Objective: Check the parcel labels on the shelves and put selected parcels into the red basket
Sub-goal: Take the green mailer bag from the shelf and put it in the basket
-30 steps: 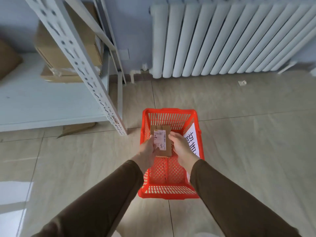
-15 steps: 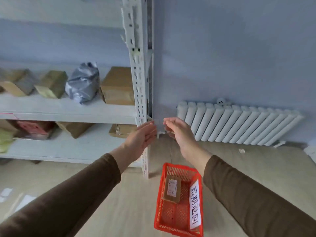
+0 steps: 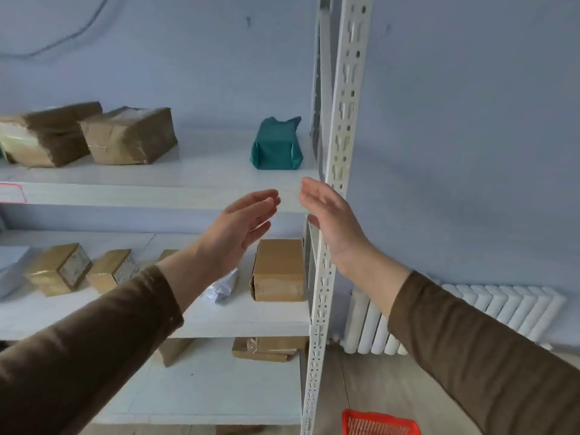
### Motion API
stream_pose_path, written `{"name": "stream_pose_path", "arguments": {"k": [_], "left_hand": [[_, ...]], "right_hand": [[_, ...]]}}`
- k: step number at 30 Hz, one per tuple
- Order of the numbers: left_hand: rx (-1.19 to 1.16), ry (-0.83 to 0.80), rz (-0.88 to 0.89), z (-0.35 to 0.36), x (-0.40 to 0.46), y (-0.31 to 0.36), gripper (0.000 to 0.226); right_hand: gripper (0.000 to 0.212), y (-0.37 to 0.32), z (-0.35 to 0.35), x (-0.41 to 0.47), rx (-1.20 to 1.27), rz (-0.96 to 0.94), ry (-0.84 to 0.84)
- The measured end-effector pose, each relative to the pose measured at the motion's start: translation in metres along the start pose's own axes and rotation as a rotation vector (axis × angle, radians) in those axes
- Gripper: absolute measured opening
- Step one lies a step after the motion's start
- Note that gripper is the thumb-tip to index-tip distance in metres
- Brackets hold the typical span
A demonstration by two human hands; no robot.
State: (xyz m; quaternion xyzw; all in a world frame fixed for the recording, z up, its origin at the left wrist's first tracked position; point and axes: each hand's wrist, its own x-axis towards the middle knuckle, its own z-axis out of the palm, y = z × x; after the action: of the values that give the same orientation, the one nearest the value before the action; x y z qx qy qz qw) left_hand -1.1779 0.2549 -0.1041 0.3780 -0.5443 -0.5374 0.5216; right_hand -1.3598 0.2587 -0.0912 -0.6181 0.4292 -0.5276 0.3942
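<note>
My left hand (image 3: 241, 224) and my right hand (image 3: 326, 215) are raised side by side, palms facing each other, both empty with fingers apart. They hover in front of the edge of the upper shelf (image 3: 157, 196), just below a teal wrapped parcel (image 3: 276, 144). A brown box (image 3: 279, 268) stands on the shelf below, right under my hands. Only the far rim of the red basket (image 3: 379, 423) shows, at the bottom edge on the floor.
The white perforated shelf upright (image 3: 337, 171) runs just behind my right hand. Two taped brown parcels (image 3: 128, 136) lie upper left; small boxes (image 3: 59, 268) and a grey bag (image 3: 222, 285) sit on the middle shelf. A flat parcel (image 3: 266, 348) lies lower. A white radiator (image 3: 470, 318) is at right.
I let go of the labelled brown parcel in the red basket. Both hands rose empty from the basket to the upper shelf, and my view lifted with them.
</note>
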Motion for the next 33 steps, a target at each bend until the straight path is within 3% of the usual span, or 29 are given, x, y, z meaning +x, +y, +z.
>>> {"name": "stream_pose_path", "arguments": {"k": [8,12,17,22,27,30,33], "left_hand": [[0.080,0.027,0.073,-0.040,0.066,0.040,0.038],[0.127,0.073,0.029,-0.059,0.120,0.043,0.066],[0.079,0.135,-0.097,-0.066,0.187,0.046,0.078],[0.053,0.169,-0.150,-0.058,0.231,0.045,0.037],[-0.012,0.150,-0.143,-0.055,0.241,0.042,0.032],[-0.016,0.149,-0.118,-0.062,0.227,0.041,0.030],[-0.076,0.074,-0.063,-0.081,0.190,0.042,0.033]], "right_hand": [[0.056,-0.020,0.025,0.070,-0.030,0.068,0.086],[0.063,-0.016,0.023,0.120,-0.045,0.116,0.131],[0.065,0.001,0.022,0.194,-0.087,0.201,0.161],[0.070,0.009,0.029,0.244,-0.057,0.275,0.176],[0.061,0.011,0.038,0.251,-0.028,0.342,0.165],[0.038,0.011,0.045,0.235,0.037,0.277,0.186],[0.030,0.008,0.055,0.204,0.165,0.196,0.197]]}}
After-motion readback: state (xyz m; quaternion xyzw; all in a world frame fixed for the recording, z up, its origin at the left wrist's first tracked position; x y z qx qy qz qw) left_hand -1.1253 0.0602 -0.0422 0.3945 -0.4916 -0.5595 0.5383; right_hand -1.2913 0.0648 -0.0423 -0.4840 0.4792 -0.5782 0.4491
